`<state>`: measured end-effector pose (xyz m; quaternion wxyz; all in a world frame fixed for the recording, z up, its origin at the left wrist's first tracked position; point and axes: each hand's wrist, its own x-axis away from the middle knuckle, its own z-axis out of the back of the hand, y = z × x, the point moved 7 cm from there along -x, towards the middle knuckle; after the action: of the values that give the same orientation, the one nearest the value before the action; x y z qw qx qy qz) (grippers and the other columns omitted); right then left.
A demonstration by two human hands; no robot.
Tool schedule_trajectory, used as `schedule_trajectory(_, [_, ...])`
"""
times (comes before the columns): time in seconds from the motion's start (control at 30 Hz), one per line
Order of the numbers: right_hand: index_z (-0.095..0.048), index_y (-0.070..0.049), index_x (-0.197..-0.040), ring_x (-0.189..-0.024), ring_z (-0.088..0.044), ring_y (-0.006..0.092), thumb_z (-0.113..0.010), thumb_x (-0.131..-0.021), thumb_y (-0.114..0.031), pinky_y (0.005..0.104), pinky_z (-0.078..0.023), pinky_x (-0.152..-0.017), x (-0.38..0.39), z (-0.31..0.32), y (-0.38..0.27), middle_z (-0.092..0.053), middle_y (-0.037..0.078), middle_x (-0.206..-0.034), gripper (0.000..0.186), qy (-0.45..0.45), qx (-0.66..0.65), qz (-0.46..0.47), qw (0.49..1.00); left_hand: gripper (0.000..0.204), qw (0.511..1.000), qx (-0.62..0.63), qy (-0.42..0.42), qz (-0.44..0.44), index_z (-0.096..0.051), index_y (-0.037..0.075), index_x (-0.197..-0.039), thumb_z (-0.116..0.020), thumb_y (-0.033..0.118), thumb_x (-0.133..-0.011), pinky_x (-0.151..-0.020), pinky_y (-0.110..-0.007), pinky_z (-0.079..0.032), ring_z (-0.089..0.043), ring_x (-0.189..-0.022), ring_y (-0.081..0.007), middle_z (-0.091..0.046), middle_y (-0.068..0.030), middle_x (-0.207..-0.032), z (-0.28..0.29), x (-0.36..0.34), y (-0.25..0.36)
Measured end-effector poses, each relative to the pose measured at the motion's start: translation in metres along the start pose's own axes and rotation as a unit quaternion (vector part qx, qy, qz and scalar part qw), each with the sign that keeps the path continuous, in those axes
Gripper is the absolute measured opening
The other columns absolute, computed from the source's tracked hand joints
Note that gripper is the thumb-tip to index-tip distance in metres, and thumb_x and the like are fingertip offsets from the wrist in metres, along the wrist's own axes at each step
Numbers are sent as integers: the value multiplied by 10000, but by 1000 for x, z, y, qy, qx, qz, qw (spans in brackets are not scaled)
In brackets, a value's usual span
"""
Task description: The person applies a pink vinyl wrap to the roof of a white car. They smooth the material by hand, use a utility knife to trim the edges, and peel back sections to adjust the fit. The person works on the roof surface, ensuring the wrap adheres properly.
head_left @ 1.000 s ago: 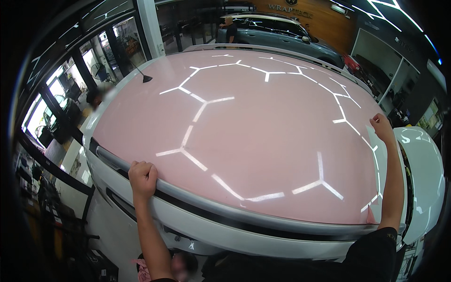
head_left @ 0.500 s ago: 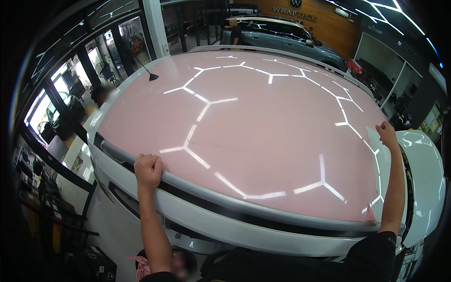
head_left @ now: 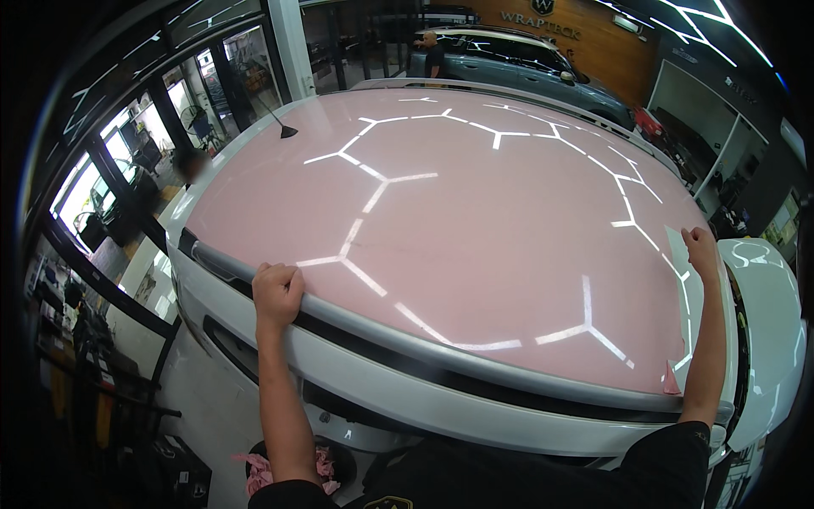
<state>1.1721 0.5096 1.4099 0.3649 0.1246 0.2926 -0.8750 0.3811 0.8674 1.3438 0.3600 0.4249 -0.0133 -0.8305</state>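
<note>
My left hand (head_left: 278, 293) is closed over the silver-grey roof rail (head_left: 365, 325) along the near side of a white car. Pink film (head_left: 492, 229) covers most of the roof, glossy with reflected ceiling lights. Reaching over the roof's right end, my right hand (head_left: 700, 253) is closed at the bare white strip (head_left: 694, 314) beyond the film's edge; whether anything is in its fingers is hidden. A small pink flap (head_left: 671, 379) of film stands up at the near right corner, beside my right forearm.
A black antenna (head_left: 288, 131) rises from the roof's far left. The white hood (head_left: 767, 339) lies at right. Below my left arm, crumpled pink film (head_left: 259, 475) fills a dark container. A blue-grey car (head_left: 509, 68) and a person (head_left: 433, 58) are behind; another person's blurred head (head_left: 191, 164) shows at left.
The whole view has shifted slightly to the right. Both hands keep nearly the same places on the car. More of the crumpled pink film shows below my left arm.
</note>
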Motion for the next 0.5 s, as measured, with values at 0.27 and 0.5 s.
schedule_trajectory(0.27, [-530,72,-758,-596,-439,251,-661,-962,-270,439,-384,-595,13,-3,-9,-514,197,-645,420,87,9,69,994,255,1000,-11,-13,11,-599,23,-628,-588,186,-824,-638,-417,-378,-491,-564,-335,-529,-139,-586,1,-1,2])
schedule_trajectory(0.5, [-511,72,-756,-599,-424,233,-650,-968,-255,429,-378,-596,24,-7,-8,-488,175,-638,413,90,-4,54,994,259,1000,-14,-4,-1,-588,18,-625,-585,181,-826,-634,-418,-374,-487,-563,-334,-519,-142,-583,0,0,1])
